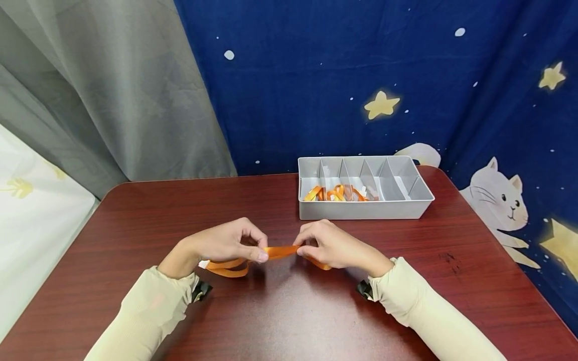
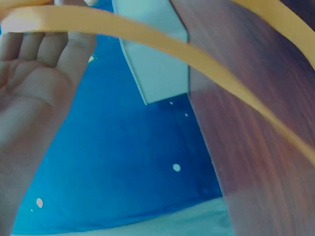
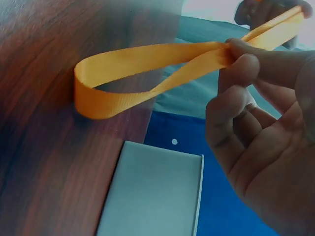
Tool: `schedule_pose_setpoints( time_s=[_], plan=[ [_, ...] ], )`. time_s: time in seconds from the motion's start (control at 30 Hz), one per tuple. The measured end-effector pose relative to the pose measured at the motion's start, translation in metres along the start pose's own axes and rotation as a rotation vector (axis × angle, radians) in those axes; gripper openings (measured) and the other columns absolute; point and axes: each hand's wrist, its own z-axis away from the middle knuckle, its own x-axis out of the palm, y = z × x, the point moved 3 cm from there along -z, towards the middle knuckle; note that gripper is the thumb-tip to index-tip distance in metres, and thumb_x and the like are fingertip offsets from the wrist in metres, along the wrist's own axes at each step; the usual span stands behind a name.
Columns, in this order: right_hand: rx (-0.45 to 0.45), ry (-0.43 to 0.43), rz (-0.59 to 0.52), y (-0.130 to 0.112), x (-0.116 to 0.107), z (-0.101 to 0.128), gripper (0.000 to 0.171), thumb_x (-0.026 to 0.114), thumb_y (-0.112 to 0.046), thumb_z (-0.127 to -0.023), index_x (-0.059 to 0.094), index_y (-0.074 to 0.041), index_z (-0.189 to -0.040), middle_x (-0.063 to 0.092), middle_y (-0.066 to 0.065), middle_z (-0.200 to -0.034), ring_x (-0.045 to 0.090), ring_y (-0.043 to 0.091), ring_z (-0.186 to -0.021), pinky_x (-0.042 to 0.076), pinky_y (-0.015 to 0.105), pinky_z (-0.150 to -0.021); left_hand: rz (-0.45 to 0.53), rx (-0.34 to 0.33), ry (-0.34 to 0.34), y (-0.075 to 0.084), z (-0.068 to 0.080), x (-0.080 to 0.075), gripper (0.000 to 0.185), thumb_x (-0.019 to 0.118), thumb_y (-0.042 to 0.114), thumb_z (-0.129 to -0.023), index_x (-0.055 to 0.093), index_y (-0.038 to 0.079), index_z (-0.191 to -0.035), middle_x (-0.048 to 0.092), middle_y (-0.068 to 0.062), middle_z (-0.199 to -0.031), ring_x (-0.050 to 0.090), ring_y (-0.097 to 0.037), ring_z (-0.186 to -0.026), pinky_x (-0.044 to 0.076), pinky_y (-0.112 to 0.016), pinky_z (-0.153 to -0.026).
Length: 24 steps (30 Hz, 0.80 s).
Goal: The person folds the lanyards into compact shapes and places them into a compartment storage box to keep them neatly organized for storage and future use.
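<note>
Head view: nearer the person than the grey divider tray (image 1: 422,198), both hands pinch an orange ribbon (image 1: 280,251) just over the table (image 1: 135,215); left hand (image 1: 226,243) and right hand (image 1: 331,245) should keep tension even.

Left wrist view: ribbon crosses the fingers (image 2: 39,49); grip hidden.

Right wrist view: thumb and forefinger (image 3: 241,64) clamp a loop; keep it flat, I judge.

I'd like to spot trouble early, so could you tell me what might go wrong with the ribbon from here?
Both hands only pinch the ribbon: the left hand and right hand hold it by the fingertips, so it could slip free. Its loose loops trail on the table under both hands and might snag or twist. The tray stands close behind, so a forward reach could knock it.
</note>
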Motion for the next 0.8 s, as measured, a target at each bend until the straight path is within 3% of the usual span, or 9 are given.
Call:
schedule_pose_setpoints(
  time_s=[0.2,0.47,0.7,0.8],
  plan=[
    [-0.008,0.008,-0.102,0.002,-0.001,-0.002,0.007,0.071,-0.006,-0.090,0.078,-0.010,-0.091,0.062,-0.011,-0.080,0.055,0.005,-0.075,0.049,0.024,-0.071,0.000,0.044,0.080,0.012,-0.007,-0.003,0.025,0.063,0.013,-0.097,0.065,0.011,-0.072,0.054,-0.008,-0.066,0.047,-0.012,-0.065,0.038,-0.026,-0.058],
    [0.001,0.073,-0.161,0.001,-0.001,-0.004,0.007,0.069,-0.007,-0.091,0.073,-0.011,-0.091,0.061,-0.008,-0.081,0.056,0.005,-0.068,0.049,0.025,-0.063,0.092,0.023,0.275,0.022,-0.017,-0.006,0.024,0.058,0.015,-0.100,0.066,0.005,-0.079,0.059,-0.011,-0.076,0.055,-0.022,-0.077,0.047,-0.033,-0.074],
    [0.027,0.064,-0.276,-0.001,0.000,-0.005,0.010,0.063,-0.004,-0.094,0.065,-0.008,-0.086,0.062,0.000,-0.063,0.064,0.026,-0.056,0.045,0.024,-0.050,0.128,0.015,0.325,0.029,-0.021,-0.007,0.023,0.053,0.015,-0.102,0.067,0.002,-0.089,0.064,-0.009,-0.086,0.056,-0.029,-0.088,0.046,-0.036,-0.086],
    [0.039,0.074,-0.285,-0.003,-0.002,-0.006,0.014,0.062,-0.004,-0.095,0.062,-0.010,-0.082,0.062,-0.001,-0.062,0.065,0.025,-0.059,0.046,0.024,-0.051,0.120,0.016,0.350,0.032,-0.021,-0.008,0.019,0.057,0.014,-0.100,0.070,0.004,-0.093,0.067,-0.008,-0.091,0.058,-0.023,-0.092,0.047,-0.036,-0.088]
  ],
)
